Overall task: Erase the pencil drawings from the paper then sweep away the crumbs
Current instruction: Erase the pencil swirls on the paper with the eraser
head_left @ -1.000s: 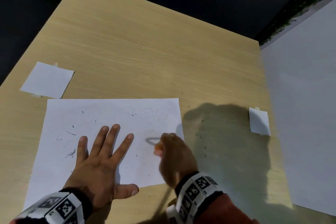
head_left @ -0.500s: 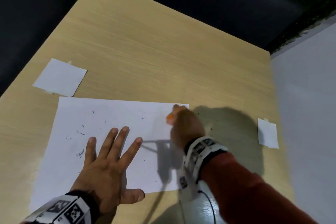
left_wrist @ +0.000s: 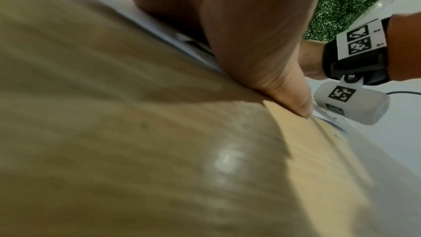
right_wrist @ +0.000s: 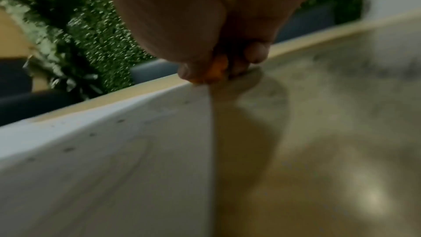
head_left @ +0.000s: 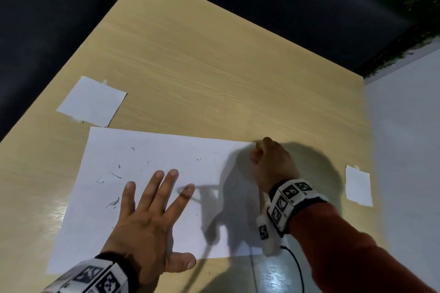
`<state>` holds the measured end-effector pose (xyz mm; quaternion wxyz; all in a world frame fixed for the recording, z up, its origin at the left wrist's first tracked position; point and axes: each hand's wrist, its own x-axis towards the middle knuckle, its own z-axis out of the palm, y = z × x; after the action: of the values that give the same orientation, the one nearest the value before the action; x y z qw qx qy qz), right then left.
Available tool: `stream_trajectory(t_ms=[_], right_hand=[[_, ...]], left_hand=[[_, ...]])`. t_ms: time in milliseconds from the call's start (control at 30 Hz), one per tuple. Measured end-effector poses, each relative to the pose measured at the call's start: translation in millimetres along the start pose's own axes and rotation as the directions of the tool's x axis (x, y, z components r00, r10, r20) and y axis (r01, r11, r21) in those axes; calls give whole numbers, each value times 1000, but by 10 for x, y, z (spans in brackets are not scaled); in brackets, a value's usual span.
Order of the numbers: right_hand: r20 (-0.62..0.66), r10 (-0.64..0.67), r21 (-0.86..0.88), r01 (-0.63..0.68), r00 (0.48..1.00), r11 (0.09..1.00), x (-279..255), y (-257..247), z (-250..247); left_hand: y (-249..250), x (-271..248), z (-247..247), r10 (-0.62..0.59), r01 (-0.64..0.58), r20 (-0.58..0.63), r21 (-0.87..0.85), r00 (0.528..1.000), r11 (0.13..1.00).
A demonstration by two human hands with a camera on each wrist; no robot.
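Left hand point(head_left: 145, 216) flat, fingers spread, pinning paper point(head_left: 147, 197). Right hand point(head_left: 271, 164) pinching eraser point(right_wrist: 216, 69) at paper's far right corner; rubbing off edge risks creasing corner.

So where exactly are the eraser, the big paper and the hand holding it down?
eraser point(right_wrist: 217, 71), right wrist view, its orange tip between the fingers
paper point(head_left: 166, 152), head view, bare upper middle
left hand point(head_left: 145, 219), head view, its back

Three cams: one on my head, one per wrist

Head cam looks steeply down on the surface point(head_left: 214, 59) from above. Both wrist cams skim along it, super close. Left wrist view also catches my right wrist band point(left_wrist: 355, 49), same as head view.
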<state>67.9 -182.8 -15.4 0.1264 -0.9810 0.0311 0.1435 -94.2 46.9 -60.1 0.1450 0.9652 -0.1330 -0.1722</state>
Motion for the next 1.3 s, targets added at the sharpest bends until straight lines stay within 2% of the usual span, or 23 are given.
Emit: stream_trajectory(t_ms=[67,167,233,300,400,467,567,633,667,767,833,900,1000,1033,1133,1200,1300], right_hand=[[-7,-36,19,36,999,999,-84,-87,14],[113,-252,62,246,961,967,-518,-450,256],[96,-299,51,296,949,954,-535,-433,283],[6,-213,18,213,977,977,-270,-239,204],[-12,-42,1,42,999,999,-15,-27,9],[-29,-53,18,54,998,998,-107,-101,29],[61,-237,84,231,970,969,-464,-322,227],[46,-304,49,301,952,952,-442,-313,240],[13,-289,23,289,957,957,-299,-275,217],[-3,-103,11,103,995,995,24,-118,-5],[-30,-47,28,48,998,998,12,-128,-31],[-7,-120,61,120,993,991,-202,-318,72],[151,-314,151,292,937,944,-500,-589,300],[136,-318,147,298,938,943,-477,-590,287],[25,-149,79,147,988,986,-130,-360,118],[0,-41,73,41,999,997,50,-194,-23],[-22,-50,73,52,998,996,-56,-332,28]], left_hand=[[9,3,-1,-1,1,4,-8,1000,1000],[6,2,-3,-4,4,1,-7,1000,1000],[9,5,1,2,-2,-1,4,1000,1000],[7,4,4,6,-6,-7,6,1000,1000],[2,-4,10,-9,9,-11,-7,1000,1000],[8,2,9,-6,6,1,-13,1000,1000],[3,-1,7,-12,12,0,-10,1000,1000],[12,6,0,-6,6,-3,-3,1000,1000],[3,9,-5,-2,2,-8,2,1000,1000],[15,1,-2,-2,2,-8,12,1000,1000],[2,-4,-3,-11,11,1,-3,1000,1000],[4,1,12,-11,11,6,-6,1000,1000],[7,8,13,-8,8,1,1,1000,1000],[11,11,11,-6,6,-1,6,1000,1000],[4,5,3,3,-3,-11,11,1000,1000],[7,0,4,0,0,-22,10,1000,1000],[3,-1,-1,-7,7,-11,-2,1000,1000]])
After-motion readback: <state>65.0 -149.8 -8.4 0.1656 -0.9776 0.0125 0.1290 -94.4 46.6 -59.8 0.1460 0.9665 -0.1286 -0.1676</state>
